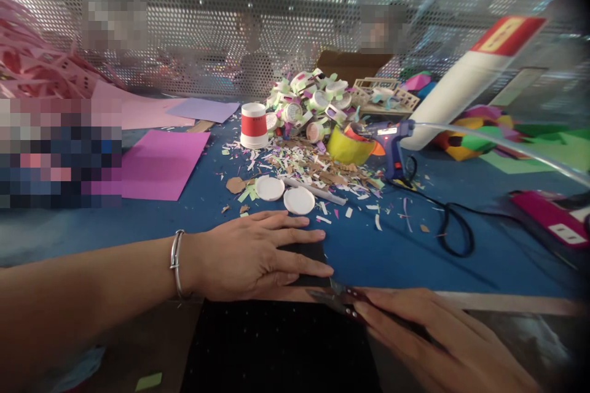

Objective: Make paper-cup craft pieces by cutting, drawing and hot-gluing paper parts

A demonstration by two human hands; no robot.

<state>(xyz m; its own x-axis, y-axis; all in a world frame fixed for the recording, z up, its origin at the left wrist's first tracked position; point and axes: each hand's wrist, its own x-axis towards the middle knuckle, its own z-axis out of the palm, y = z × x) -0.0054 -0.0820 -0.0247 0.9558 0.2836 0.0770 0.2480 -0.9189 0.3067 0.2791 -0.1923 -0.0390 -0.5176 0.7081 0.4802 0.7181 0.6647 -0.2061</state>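
1. The black sheet [281,331] runs off the bottom edge; its far corner lies under the left hand [251,255], so its full outline cannot be made out
2. The right hand [442,344] is cut off at the lower right; its fingers [391,313] close around small snips [341,301], whose blades sit at the sheet's edge just beside the left fingertips; the handles are mostly hidden in the grip
3. The left hand lies flat, fingers spread and pressing the sheet down on the blue surface [396,245]; one bangle [176,264] circles the wrist
4. Several patches at the left and along the back are pixelated, and nothing there can be read
5. A red and white cup [254,125] carries small marks too blurred to read; the glue gun [389,138] shows no legible label
6. Counted: two white lids [286,194] side by side, one tape roll [356,145], one glue gun, one cup standing alone, one magenta paper [161,163]
7. The heap of cups and scraps [313,107] behind is too tangled to count
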